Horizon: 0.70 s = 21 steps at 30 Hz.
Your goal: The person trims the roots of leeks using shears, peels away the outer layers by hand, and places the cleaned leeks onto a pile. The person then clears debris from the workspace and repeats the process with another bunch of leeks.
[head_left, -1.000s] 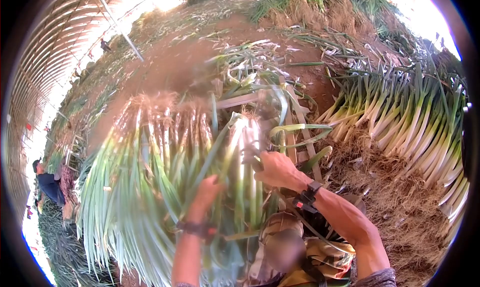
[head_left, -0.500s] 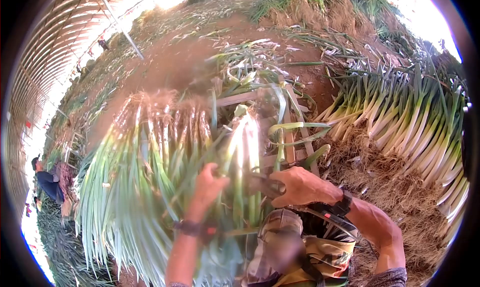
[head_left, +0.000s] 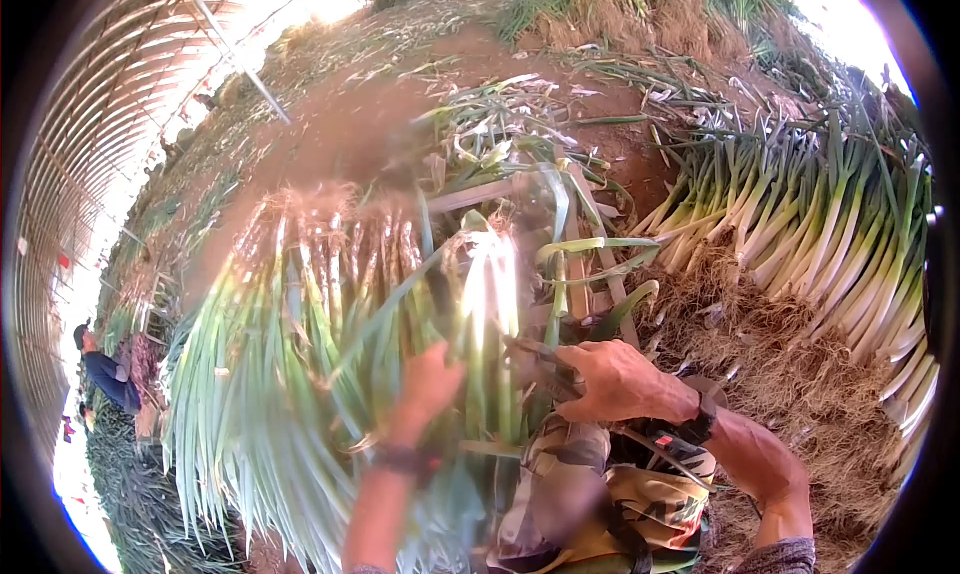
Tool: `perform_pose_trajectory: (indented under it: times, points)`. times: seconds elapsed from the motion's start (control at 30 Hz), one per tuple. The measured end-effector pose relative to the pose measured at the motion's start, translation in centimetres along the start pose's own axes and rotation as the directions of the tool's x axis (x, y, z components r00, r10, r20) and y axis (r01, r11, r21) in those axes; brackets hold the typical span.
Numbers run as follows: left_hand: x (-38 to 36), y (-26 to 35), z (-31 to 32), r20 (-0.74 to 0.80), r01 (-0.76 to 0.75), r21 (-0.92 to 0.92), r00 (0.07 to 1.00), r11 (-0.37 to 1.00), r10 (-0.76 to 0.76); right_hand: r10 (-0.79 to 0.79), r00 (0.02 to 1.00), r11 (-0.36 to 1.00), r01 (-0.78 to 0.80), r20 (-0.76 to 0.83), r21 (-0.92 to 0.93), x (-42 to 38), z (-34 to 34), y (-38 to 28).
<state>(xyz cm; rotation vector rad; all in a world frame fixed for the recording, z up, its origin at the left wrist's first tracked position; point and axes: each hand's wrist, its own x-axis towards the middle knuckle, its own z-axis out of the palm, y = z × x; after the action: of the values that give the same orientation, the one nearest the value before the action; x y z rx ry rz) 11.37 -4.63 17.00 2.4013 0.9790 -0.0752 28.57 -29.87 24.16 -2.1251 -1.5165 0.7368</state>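
Observation:
Long green onions with brown roots (head_left: 290, 324) lie in a wide bundle at the left and centre. Over the lower part of this bundle is my left hand (head_left: 428, 386), blurred, its fingers curled near a few leaves; whether it grips any is unclear. Just right of it, several peeled white stalks (head_left: 490, 284) stand out brightly. My right hand (head_left: 622, 379) is closed around a dark tool (head_left: 545, 354), which points left toward those stalks. Its exact shape is blurred.
Trimmed onions (head_left: 800, 214) lie in a row at the right, above a heap of roots (head_left: 790, 374). Wooden slats (head_left: 590, 204) sit beyond the peeled stalks. Another person (head_left: 108, 374) is at the far left. More onions (head_left: 620, 14) are piled at the back.
My left hand has moved slightly right and down, and a leaf now slants across the bundle above it. My right hand has shifted slightly right, still around the tool.

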Motion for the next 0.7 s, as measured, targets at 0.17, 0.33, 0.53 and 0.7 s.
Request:
perform_pose_trajectory:
  times: [0.17, 0.33, 0.53, 0.7]
  points:
    - [-0.1, -2.0, 3.2, -0.099, -0.165, -0.010, 0.982, 0.986, 0.164, 0.006, 1.000, 0.991, -0.005, -0.005, 0.132, -0.4, -0.4, -0.3]
    - [-0.6, -2.7, 3.7, -0.168, -0.096, -0.168, 0.983, 0.981, 0.068, -0.103, 0.994, 0.969, 0.093, 0.031, 0.230, -2.3, -0.3, -0.5]
    - [-0.5, -3.2, 4.5, -0.229, -0.060, -0.036, 0.972, 0.998, 0.050, -0.161, 0.987, 0.977, 0.155, 0.026, 0.149, -3.2, 0.5, -1.7]
    - [-0.3, -2.0, 4.4, -0.200, -0.042, 0.175, 0.977, 0.984, 0.078, -0.198, 0.979, 0.979, 0.194, 0.059, 0.053, -3.1, 0.7, -2.3]
